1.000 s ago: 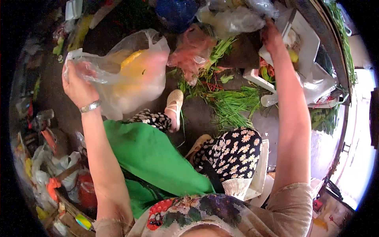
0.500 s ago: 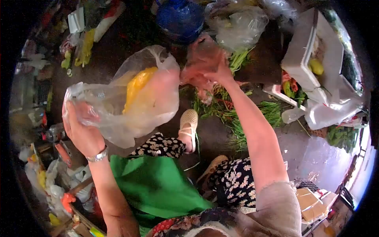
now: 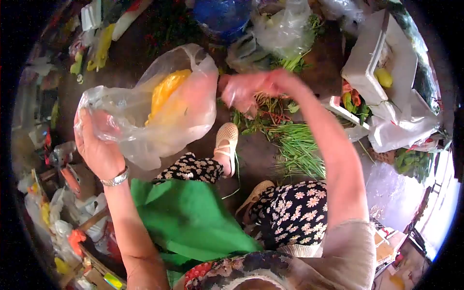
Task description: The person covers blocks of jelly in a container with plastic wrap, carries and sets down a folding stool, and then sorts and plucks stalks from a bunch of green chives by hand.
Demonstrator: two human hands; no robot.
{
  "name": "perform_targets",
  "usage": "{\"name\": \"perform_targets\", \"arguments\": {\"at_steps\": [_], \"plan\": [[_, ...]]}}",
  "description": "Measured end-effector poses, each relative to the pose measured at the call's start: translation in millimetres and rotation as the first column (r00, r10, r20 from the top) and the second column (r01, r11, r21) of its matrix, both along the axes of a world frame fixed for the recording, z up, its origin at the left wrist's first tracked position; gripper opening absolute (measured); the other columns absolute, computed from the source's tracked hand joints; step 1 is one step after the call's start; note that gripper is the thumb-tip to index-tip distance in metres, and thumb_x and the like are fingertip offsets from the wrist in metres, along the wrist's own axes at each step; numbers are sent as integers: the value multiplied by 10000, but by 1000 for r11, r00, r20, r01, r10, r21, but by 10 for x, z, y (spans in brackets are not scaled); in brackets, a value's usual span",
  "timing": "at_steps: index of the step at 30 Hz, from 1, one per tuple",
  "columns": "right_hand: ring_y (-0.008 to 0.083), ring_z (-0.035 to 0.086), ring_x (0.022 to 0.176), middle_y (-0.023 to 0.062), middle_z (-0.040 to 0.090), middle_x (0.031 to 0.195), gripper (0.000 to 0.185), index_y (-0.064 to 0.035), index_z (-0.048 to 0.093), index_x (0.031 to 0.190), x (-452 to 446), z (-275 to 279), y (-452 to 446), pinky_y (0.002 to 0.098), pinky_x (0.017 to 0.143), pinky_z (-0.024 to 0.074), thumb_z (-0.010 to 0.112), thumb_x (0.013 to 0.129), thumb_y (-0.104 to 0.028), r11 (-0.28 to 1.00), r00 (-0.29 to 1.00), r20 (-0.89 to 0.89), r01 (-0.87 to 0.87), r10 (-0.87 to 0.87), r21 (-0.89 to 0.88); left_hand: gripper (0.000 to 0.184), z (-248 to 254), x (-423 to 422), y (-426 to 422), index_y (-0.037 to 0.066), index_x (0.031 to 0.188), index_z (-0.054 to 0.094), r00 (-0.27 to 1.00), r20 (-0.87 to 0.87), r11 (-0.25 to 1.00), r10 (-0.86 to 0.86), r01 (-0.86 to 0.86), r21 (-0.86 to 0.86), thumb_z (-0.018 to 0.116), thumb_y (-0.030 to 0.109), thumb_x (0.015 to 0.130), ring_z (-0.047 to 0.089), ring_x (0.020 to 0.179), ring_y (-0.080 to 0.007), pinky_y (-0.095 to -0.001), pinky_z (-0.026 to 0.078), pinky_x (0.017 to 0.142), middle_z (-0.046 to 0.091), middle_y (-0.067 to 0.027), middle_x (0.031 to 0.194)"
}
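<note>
Right at the centre of things, here's the clear plastic bag [image 3: 154, 145], big and puffed out, hanging over the dark floor [image 3: 256, 162] in front of the person. Inside it there's a bright yellow bundle [image 3: 166, 94], and a pink patch glows through the plastic next to that. The left hand [image 3: 99, 150] has the gathered side of it, fingers closed on the plastic, silver watch [image 3: 116, 178] on the wrist.

Across to the right hand [image 3: 278, 82], and that's a blur! It has hold of a crumpled pink plastic bag [image 3: 241, 96], just beside the clear one; how the fingers are bent, I can't tell.

Below that pink bag, loose greens and thin red stems [image 3: 278, 116] lie scattered, and a fan of long green stalks [image 3: 302, 150] spreads over the floor near the right forearm. Up top, a blue plastic item [image 3: 222, 19] sits beside more clear bags [image 3: 290, 29], with leafy greens poking out by them.

Over on the right, a white foam box [image 3: 362, 58] stands tilted, a yellow-green fruit [image 3: 384, 77] in it, red and green vegetables [image 3: 355, 101] just below.

Closer in, it's a green apron [image 3: 188, 217] over daisy-print trousers [image 3: 290, 212], two beige woven shoes [image 3: 226, 145] on the floor, and a jumble of bags and packaging [image 3: 72, 212] on the left.
</note>
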State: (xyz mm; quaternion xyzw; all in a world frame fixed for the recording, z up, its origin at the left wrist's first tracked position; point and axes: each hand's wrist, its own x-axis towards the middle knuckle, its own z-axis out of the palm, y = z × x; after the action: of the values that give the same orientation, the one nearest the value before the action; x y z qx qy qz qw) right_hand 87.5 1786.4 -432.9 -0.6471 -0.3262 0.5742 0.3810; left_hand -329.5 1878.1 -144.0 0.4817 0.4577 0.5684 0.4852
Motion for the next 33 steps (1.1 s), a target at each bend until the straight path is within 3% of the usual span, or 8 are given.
{"name": "perform_targets", "arguments": {"at_steps": [1,4,7,14,17,21,25,33], "plan": [[139,598,646,32,638,713,113,-67,660,823,438,107,156,275,569,478,584,810,-149,988,960,232,150,-154,35,234,-3,-11,0,74,1131,603,1000,5,1000,13,-13,-4,567,214,947,575,788,-109,-259,457,637,642,-10,942],[161,580,694,30,618,778,175,-63,598,981,1212,1056,412,299,627,485,563,823,-129,593,721,-22,586,-692,553,227,-18,-21,12,79,1115,607,1000,-18,1000,17,-17,7,576,223,943,579,761,-111,-268,452,612,645,-13,907],[170,562,721,30,603,849,261,-84,542,1099,818,2066,363,310,635,482,553,842,-129,263,584,-148,558,-799,787,232,-16,-6,22,83,1115,608,999,-47,999,17,-15,28,581,235,941,580,747,-112,-271,446,589,648,-17,883],[239,605,937,58,600,1186,479,-121,454,1357,1277,1073,-33,402,744,527,514,908,-275,540,701,-12,560,-713,628,276,12,26,-28,57,1149,580,991,-137,1000,3,0,21,553,252,956,587,762,-143,-285,464,625,650,-46,890],[283,577,1040,134,602,1169,621,-129,369,1392,1050,569,-230,427,824,481,599,842,-302,959,-133,957,-154,-259,238,282,43,152,-62,25,1142,593,990,-99,993,96,-89,75,557,236,957,561,640,-109,-261,433,521,643,-46,799],[368,514,1155,260,555,1197,750,-91,258,1451,-360,733,-147,521,959,373,616,822,-291,928,241,903,-207,354,-309,288,47,203,-68,24,1145,593,988,-93,991,123,-118,54,560,238,954,561,649,-103,-248,431,537,642,-47,811],[429,588,1026,310,580,1117,717,-117,176,1480,-963,332,-10,505,886,456,537,878,-262,910,390,830,-279,399,-307,273,71,262,-98,25,1117,596,986,-120,992,114,-107,61,561,238,949,559,648,-103,-245,433,558,635,-42,810],[258,655,903,147,652,958,230,-75,693,953,-1029,-353,-142,404,805,510,525,888,-218,939,462,825,-256,327,-229,216,87,281,-115,49,1074,626,991,-117,997,61,-54,63,563,215,953,597,728,-104,-249,455,600,655,-35,860]]}}
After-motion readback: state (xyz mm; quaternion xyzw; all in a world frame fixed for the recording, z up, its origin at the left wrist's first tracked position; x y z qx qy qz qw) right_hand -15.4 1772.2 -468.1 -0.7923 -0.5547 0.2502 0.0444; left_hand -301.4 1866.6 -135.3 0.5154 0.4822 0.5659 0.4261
